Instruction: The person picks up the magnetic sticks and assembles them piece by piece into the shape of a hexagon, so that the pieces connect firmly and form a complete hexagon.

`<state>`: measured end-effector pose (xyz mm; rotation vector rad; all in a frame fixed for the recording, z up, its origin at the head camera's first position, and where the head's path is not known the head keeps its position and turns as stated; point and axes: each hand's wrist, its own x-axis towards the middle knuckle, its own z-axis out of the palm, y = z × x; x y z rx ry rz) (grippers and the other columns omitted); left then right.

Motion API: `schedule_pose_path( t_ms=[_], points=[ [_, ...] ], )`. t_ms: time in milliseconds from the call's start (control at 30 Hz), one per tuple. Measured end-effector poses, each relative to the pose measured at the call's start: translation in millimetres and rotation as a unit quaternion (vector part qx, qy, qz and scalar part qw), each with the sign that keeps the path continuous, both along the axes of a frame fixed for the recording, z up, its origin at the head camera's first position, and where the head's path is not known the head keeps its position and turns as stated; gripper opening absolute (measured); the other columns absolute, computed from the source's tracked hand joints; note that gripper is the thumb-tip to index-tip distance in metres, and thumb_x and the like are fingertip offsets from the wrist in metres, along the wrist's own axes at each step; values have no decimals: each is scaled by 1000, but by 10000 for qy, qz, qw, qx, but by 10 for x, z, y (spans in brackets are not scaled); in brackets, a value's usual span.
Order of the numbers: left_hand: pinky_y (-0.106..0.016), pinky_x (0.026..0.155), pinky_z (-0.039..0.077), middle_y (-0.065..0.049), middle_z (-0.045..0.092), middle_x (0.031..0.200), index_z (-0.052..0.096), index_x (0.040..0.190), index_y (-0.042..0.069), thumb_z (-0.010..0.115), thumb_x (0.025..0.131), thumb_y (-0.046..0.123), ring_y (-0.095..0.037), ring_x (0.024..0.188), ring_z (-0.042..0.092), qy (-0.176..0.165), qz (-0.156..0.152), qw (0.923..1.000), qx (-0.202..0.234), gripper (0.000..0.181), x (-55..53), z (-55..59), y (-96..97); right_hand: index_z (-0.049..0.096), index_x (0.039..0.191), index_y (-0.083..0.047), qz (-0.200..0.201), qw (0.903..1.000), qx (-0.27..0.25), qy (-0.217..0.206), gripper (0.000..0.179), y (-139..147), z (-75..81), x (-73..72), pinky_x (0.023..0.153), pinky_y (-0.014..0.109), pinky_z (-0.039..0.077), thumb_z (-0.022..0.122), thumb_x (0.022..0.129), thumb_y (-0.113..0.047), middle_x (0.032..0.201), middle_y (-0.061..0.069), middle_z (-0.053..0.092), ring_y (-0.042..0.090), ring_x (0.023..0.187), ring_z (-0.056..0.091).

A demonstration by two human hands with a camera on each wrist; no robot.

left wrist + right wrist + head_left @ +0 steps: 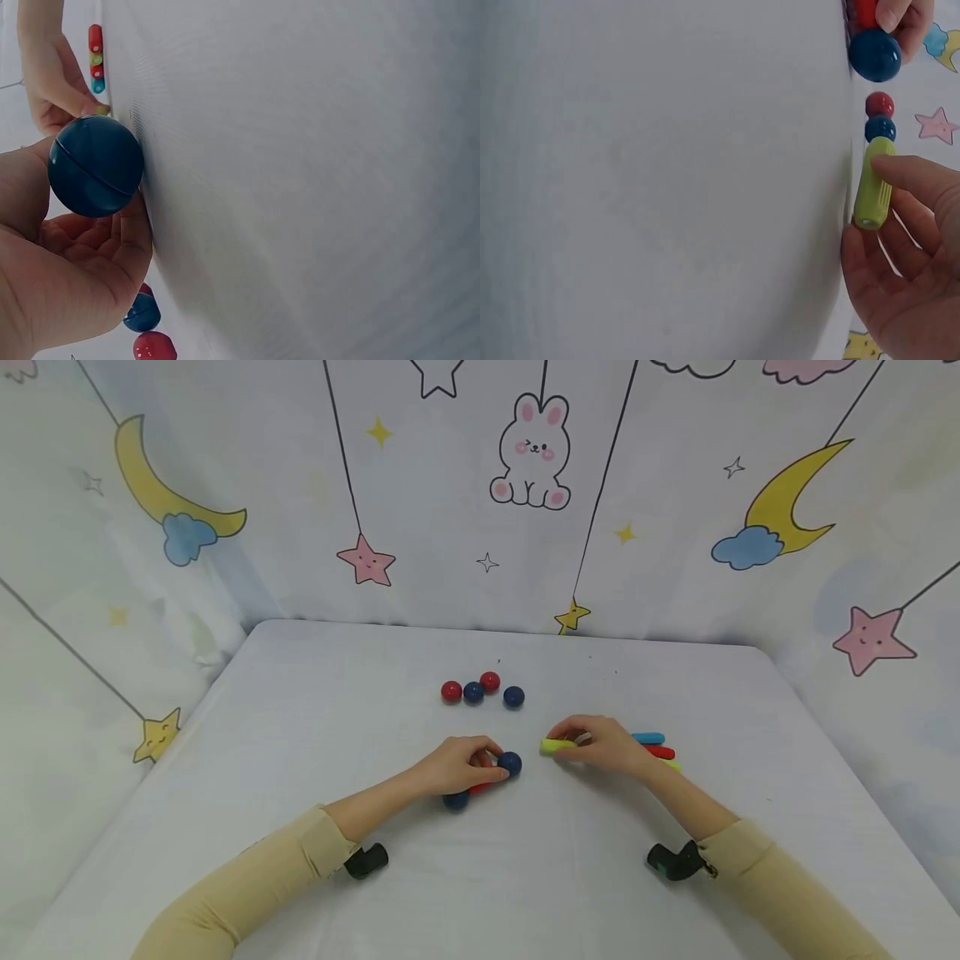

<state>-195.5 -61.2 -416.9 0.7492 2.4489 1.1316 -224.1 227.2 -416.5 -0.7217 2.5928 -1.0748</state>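
My left hand grips a short red rod just above the white table. A dark blue ball sits at the rod's right end, by the fingertips. Another dark blue ball shows at its lower left, partly under the hand. To the right, my right hand pinches a yellow-green rod between thumb and fingers. Its left tip points toward the blue ball, with a gap between them. The rod has ridged sides and a small pale spot on its near end, seen in the right wrist view.
Farther back on the table lie two red balls and two blue balls. Beside my right wrist are a blue rod, a red rod and another yellow-green rod, partly hidden by the arm. A patterned curtain hangs behind.
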Motion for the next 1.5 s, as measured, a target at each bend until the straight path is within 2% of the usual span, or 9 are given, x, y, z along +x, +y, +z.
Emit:
schedule_pose_path(
  t_ms=[433,767,867,1067,1267,1367,1500],
  points=[
    [-23,68,46,5,61,83,64,118,8,69,92,27,-10,73,54,-34,12,10000,38,33,-25,-50,-3,67,115,-13,437,9989,-82,-173,25,-243,32,98,90,35,51,71,91,-19,109,0,65,19,101,59],
    [-23,66,46,5,60,82,64,116,7,70,91,30,-10,72,54,-26,-44,9999,-102,35,0,-17,-69,67,115,-10,771,9963,-300,-215,26,-365,50,100,90,33,51,71,89,-11,109,1,66,18,102,59],
    [-24,68,47,4,61,86,64,116,7,71,90,32,-11,75,54,184,-12,9996,-206,37,-9,-2,-70,66,115,-9,857,9953,-378,-226,26,-396,45,98,90,32,51,71,89,-9,110,1,65,18,102,59],
    [-25,74,49,1,66,96,68,113,7,71,89,32,-12,82,58,844,-64,9958,-362,35,-72,12,-9,66,116,-9,951,9942,-462,-217,27,-479,35,84,90,30,51,70,89,-7,111,1,65,19,103,59],
    [-23,68,46,6,68,85,73,97,9,73,88,27,-9,74,55,1026,-150,9939,-375,20,-105,-4,51,65,117,-6,1096,9917,-618,-250,27,-533,23,69,90,31,51,70,90,-7,111,3,66,20,103,60],
    [-23,67,44,7,67,82,73,94,10,74,88,27,-9,73,52,1062,-87,9935,-408,18,-99,-14,49,66,116,-7,916,9942,-511,-216,26,-533,28,36,90,32,51,70,91,-11,109,2,66,18,101,60],
    [-24,68,45,6,68,85,73,96,10,74,87,28,-9,75,54,1088,26,9929,-474,20,-85,-16,28,67,115,-9,-65,9994,-338,31,23,-539,65,-53,89,36,52,67,93,-17,108,1,67,18,100,60]
  ],
)
